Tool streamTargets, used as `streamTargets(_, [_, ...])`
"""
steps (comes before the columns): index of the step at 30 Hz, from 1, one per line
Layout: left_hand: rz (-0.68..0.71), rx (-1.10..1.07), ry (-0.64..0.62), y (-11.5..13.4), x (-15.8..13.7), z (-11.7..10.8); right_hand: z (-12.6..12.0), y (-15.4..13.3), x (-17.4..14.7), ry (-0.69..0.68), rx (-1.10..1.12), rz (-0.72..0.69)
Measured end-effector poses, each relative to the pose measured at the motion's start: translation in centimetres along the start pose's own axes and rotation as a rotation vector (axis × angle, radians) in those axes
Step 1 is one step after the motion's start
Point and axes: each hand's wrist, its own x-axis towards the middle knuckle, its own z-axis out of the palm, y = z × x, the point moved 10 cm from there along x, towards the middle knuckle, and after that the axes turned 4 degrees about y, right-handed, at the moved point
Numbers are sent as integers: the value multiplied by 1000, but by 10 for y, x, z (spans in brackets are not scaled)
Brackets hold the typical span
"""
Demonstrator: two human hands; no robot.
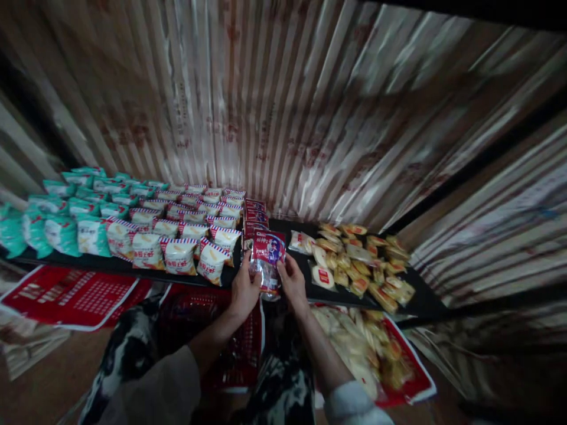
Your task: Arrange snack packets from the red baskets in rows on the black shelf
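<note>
Between my two hands I hold a red and purple snack packet (268, 260) with a partly clear lower half, upright at the shelf's front edge. My left hand (246, 286) pinches its left side, and my right hand (292, 280) grips the right side. Just behind it stands a column of similar red packets (256, 212) on the black shelf (283, 227). To the left are rows of white snack bags (181, 255) with striped tops. Right of my hands lies a loose pile of small yellow-wrapped packets (354, 268), with white round-looking packs at its near side.
Teal bags (62, 233) fill the shelf's left end. Below the shelf, a red bag (416, 378) holds white and yellow packs, and another red bag (212, 330) lies in front of me. Corrugated, plastic-like sheeting (266, 118) and dark frame bars (469, 153) enclose the shelf.
</note>
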Motion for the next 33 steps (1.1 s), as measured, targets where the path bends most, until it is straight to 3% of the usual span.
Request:
streamTargets(4, [-4,247,35,11,27,-1,15,0,33,-2,-87,-71])
streamTargets(8, [33,389,57,9,42,2,23,1,46,42,-268,-105])
streamTargets(16, [183,603,130,-1,35,9,26,12,31,111,-533,-160])
streamTargets(21, [227,628,202,-6,29,7,32,11,21,90,-634,-202])
streamTargets(26, [237,670,196,-9,29,7,39,3,16,105,-711,-297])
streamTargets(33, [427,665,251,-1,14,11,53,7,12,54,-785,-411])
